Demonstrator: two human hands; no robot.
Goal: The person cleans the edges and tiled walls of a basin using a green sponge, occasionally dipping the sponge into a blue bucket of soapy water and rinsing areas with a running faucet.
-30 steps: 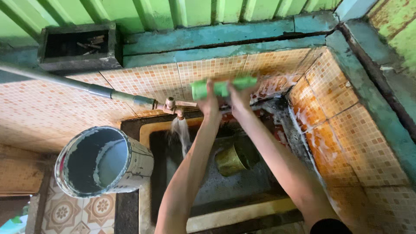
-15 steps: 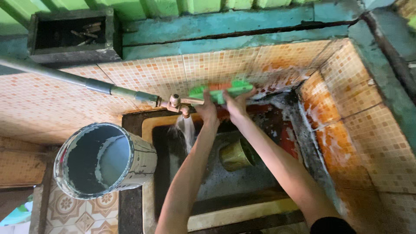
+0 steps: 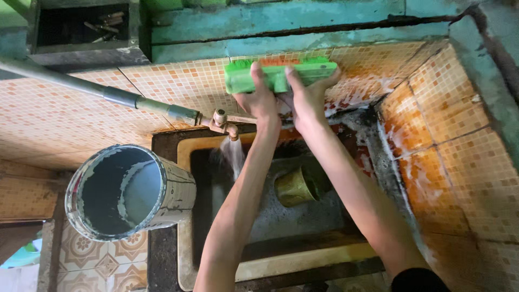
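Both my hands press a green scrub brush (image 3: pixel 278 74) against the orange mosaic-tiled wall (image 3: pixel 178 81) above a sink. My left hand (image 3: pixel 258 100) grips the brush's left half, my right hand (image 3: pixel 305 97) its right half. The brush lies flat and horizontal on the tiles, near their upper edge. Just below my left hand a brass tap (image 3: pixel 227 127) pours water into the sink basin (image 3: pixel 303 216). White foam streaks the tiles to the right of the brush.
A large grey-white bucket (image 3: pixel 127 192) stands on the sink's left rim. A brass cup (image 3: pixel 294 186) lies in the basin. A grey pipe (image 3: pixel 97 89) runs along the wall to the tap. A dark box (image 3: pixel 86 30) sits on the ledge at upper left. A tiled side wall (image 3: pixel 448 140) closes the right.
Both hands have pushed the brush up the tiled wall, from level with the tap to near the top of the tiles. Water keeps running.
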